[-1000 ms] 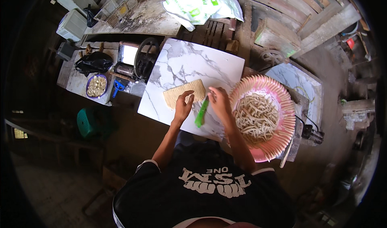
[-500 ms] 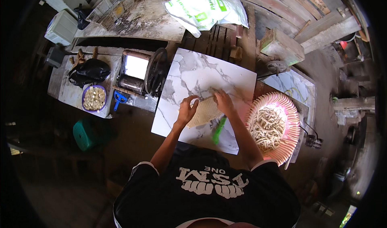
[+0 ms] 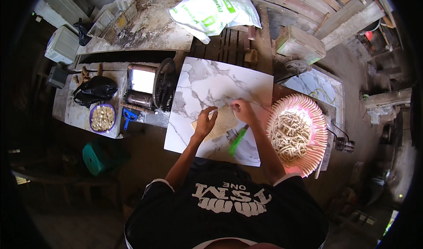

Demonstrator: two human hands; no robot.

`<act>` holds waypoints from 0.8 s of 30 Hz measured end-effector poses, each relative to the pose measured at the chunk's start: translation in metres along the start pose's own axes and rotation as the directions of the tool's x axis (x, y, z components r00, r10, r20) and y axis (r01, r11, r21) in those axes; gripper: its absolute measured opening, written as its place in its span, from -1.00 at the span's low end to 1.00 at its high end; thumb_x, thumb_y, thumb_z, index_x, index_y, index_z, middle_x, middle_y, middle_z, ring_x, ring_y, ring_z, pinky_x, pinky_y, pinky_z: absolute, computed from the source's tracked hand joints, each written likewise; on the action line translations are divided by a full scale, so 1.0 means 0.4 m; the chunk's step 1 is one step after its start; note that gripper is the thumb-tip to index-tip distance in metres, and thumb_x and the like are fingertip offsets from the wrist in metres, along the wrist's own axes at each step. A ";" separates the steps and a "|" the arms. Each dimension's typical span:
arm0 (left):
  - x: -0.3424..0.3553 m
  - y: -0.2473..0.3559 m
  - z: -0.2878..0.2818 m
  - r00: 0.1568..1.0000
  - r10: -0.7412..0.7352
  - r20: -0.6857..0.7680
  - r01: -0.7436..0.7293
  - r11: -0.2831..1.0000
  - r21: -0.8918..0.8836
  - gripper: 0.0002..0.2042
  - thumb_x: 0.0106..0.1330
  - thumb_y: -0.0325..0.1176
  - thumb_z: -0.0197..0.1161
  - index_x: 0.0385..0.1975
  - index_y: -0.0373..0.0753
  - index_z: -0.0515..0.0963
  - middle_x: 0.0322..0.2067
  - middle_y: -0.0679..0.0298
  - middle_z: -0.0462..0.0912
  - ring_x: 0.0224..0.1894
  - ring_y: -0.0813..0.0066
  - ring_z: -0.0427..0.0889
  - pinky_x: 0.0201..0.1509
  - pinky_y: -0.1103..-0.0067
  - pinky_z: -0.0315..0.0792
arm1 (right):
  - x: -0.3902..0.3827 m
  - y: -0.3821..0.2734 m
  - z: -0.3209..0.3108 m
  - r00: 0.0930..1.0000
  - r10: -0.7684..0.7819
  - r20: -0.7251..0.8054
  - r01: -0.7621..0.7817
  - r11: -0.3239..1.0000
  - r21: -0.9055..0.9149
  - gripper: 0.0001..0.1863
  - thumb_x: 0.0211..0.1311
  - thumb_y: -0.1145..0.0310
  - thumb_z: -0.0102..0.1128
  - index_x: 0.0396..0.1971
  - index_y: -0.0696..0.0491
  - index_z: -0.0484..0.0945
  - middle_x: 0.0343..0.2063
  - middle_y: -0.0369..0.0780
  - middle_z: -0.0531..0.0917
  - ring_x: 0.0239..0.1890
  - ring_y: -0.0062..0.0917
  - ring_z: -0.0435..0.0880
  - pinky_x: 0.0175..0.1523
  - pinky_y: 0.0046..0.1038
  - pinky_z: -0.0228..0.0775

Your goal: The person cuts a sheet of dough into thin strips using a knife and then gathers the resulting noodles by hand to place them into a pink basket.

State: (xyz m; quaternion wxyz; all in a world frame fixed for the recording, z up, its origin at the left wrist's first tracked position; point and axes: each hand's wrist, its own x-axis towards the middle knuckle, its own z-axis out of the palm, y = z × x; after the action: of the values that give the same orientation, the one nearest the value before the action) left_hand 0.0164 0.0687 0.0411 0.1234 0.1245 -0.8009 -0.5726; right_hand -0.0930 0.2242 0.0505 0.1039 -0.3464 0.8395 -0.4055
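Note:
A pale ridged sheet, like dough (image 3: pixel 218 129), lies on the square white marbled board (image 3: pixel 198 77). My left hand (image 3: pixel 205 122) has its curled fingers at the sheet's left far corner, pinched on it. Across from it, my right hand (image 3: pixel 243 110) grips the right far edge between closed fingertips. A green-handled knife (image 3: pixel 238 141) rests just below the sheet, near my right wrist. Beside the board on the right stands a pink fluted basin (image 3: pixel 318 125) holding several pale, thin strips (image 3: pixel 290 139), with more strips laid along its rim.
Left stand a hand-cranked roller machine (image 3: pixel 163 84), blue scraper (image 3: pixel 128 115), purple-rimmed bowl (image 3: pixel 102 117) and black plastic bag (image 3: pixel 94 90). A white sack (image 3: pixel 214 13) and plastic crate (image 3: pixel 111 20) lie at the back; a green stool (image 3: pixel 94 158) is lower left, a wooden block (image 3: pixel 299 44) back right.
My right hand has moved from beside the knife onto the sheet's far edge and closed there. The sheet sits at a different angle. The whole view has shifted slightly.

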 end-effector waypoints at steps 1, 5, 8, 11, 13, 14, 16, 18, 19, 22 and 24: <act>0.001 -0.001 0.005 0.999 0.039 -0.009 -0.039 0.999 0.030 -0.79 0.12 -0.34 0.08 -0.27 -0.27 0.46 -0.30 0.12 0.53 -0.19 0.18 0.45 -0.11 0.46 0.30 | -0.006 -0.011 -0.016 0.998 0.030 -0.054 -0.027 0.998 0.053 -0.83 -0.15 0.64 0.03 -0.47 0.14 0.47 -0.52 -0.14 0.48 -0.46 -0.37 0.48 -0.35 -0.46 0.30; 0.015 -0.007 0.056 0.994 0.098 0.046 -0.106 0.973 0.205 -0.76 0.10 -0.34 0.09 -0.22 -0.23 0.43 -0.24 0.14 0.49 -0.10 0.20 0.39 -0.04 0.40 0.24 | -0.041 -0.104 -0.086 0.961 0.062 -0.270 -0.036 0.995 0.098 -0.87 -0.09 0.58 0.09 -0.45 0.12 0.49 -0.51 -0.21 0.50 -0.50 -0.52 0.48 -0.43 -0.55 0.29; 0.033 -0.002 0.091 0.989 0.150 0.014 -0.144 0.911 0.387 -0.71 0.07 -0.35 0.09 -0.18 -0.22 0.40 -0.16 0.16 0.44 -0.01 0.22 0.30 0.04 0.33 0.15 | -0.085 -0.161 -0.130 0.927 0.039 -0.373 -0.018 0.998 0.060 -0.86 -0.09 0.56 0.12 -0.43 0.12 0.49 -0.50 -0.20 0.50 -0.51 -0.48 0.49 -0.44 -0.55 0.29; 0.061 -0.034 0.101 0.975 0.221 -0.021 -0.171 0.807 0.565 -0.72 0.00 -0.39 0.11 -0.22 -0.23 0.42 -0.20 0.18 0.44 -0.04 0.24 0.30 0.00 0.36 0.16 | -0.129 -0.189 -0.150 0.876 0.059 -0.478 -0.049 0.998 0.033 -0.85 -0.08 0.58 0.10 -0.42 0.13 0.49 -0.49 -0.18 0.50 -0.47 -0.42 0.50 -0.40 -0.53 0.32; 0.079 -0.065 0.080 0.984 0.177 0.000 -0.126 0.703 0.699 -0.77 -0.03 -0.38 0.14 -0.31 -0.21 0.45 -0.28 0.21 0.47 -0.11 0.26 0.34 -0.05 0.37 0.19 | -0.156 -0.199 -0.142 0.821 0.002 -0.570 -0.030 0.999 -0.039 -0.86 -0.09 0.60 0.10 -0.44 0.15 0.49 -0.46 -0.20 0.51 -0.51 -0.49 0.48 -0.43 -0.57 0.29; 0.087 -0.064 0.066 0.983 0.185 0.024 -0.148 0.697 0.701 -0.77 -0.03 -0.38 0.14 -0.31 -0.21 0.45 -0.28 0.21 0.47 -0.11 0.26 0.34 -0.05 0.37 0.19 | -0.163 -0.209 -0.140 0.812 -0.002 -0.583 -0.029 0.999 -0.044 -0.87 -0.08 0.59 0.10 -0.44 0.15 0.49 -0.47 -0.19 0.51 -0.51 -0.47 0.48 -0.43 -0.55 0.30; 0.102 -0.057 0.037 0.960 0.278 -0.040 -0.182 0.723 0.666 -0.89 -0.06 -0.43 0.16 -0.49 -0.20 0.49 -0.40 0.24 0.50 -0.20 0.27 0.40 -0.10 0.38 0.22 | -0.178 -0.203 -0.125 0.790 -0.009 -0.612 -0.035 0.998 -0.059 -0.87 -0.08 0.59 0.10 -0.44 0.15 0.49 -0.47 -0.19 0.51 -0.50 -0.45 0.48 -0.42 -0.55 0.31; 0.117 -0.066 0.014 0.960 0.281 0.005 -0.221 0.746 0.628 -0.89 -0.06 -0.45 0.16 -0.49 -0.20 0.49 -0.41 0.24 0.51 -0.22 0.27 0.41 -0.11 0.39 0.23 | -0.193 -0.220 -0.127 0.808 0.073 -0.585 -0.104 0.994 -0.018 -0.89 -0.07 0.56 0.10 -0.45 0.16 0.48 -0.46 -0.14 0.48 -0.41 -0.29 0.49 -0.30 -0.41 0.34; 0.119 -0.068 0.005 0.959 0.279 0.038 -0.248 0.772 0.585 -0.89 -0.07 -0.48 0.15 -0.49 -0.20 0.48 -0.42 0.24 0.52 -0.25 0.26 0.43 -0.12 0.39 0.25 | -0.201 -0.217 -0.125 0.805 0.077 -0.588 -0.103 0.995 -0.011 -0.89 -0.07 0.56 0.10 -0.45 0.16 0.48 -0.46 -0.14 0.48 -0.41 -0.29 0.49 -0.30 -0.41 0.34; 0.116 -0.045 -0.002 0.943 0.333 0.024 -0.295 0.799 0.524 -0.89 -0.04 -0.53 0.11 -0.48 -0.22 0.44 -0.48 0.21 0.51 -0.30 0.25 0.45 -0.18 0.41 0.26 | -0.224 -0.190 -0.133 0.712 0.105 -0.694 -0.185 0.982 -0.041 -0.89 -0.09 0.56 0.11 -0.46 0.14 0.49 -0.45 -0.15 0.48 -0.35 -0.29 0.45 -0.24 -0.38 0.30; 0.109 -0.031 -0.008 0.955 0.296 0.018 -0.269 0.837 0.477 -0.87 -0.03 -0.56 0.10 -0.46 -0.24 0.42 -0.49 0.21 0.50 -0.33 0.22 0.46 -0.21 0.39 0.28 | -0.228 -0.186 -0.124 0.709 0.080 -0.701 -0.249 0.958 -0.143 -0.87 -0.11 0.55 0.12 -0.46 0.14 0.49 -0.45 -0.15 0.48 -0.35 -0.28 0.44 -0.23 -0.37 0.30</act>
State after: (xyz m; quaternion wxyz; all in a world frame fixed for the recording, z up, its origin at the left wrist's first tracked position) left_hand -0.0229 0.0470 0.0326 0.1948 0.0474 -0.9221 -0.3310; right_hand -0.0111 0.2833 0.1291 -0.2193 -0.1041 0.8858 -0.3955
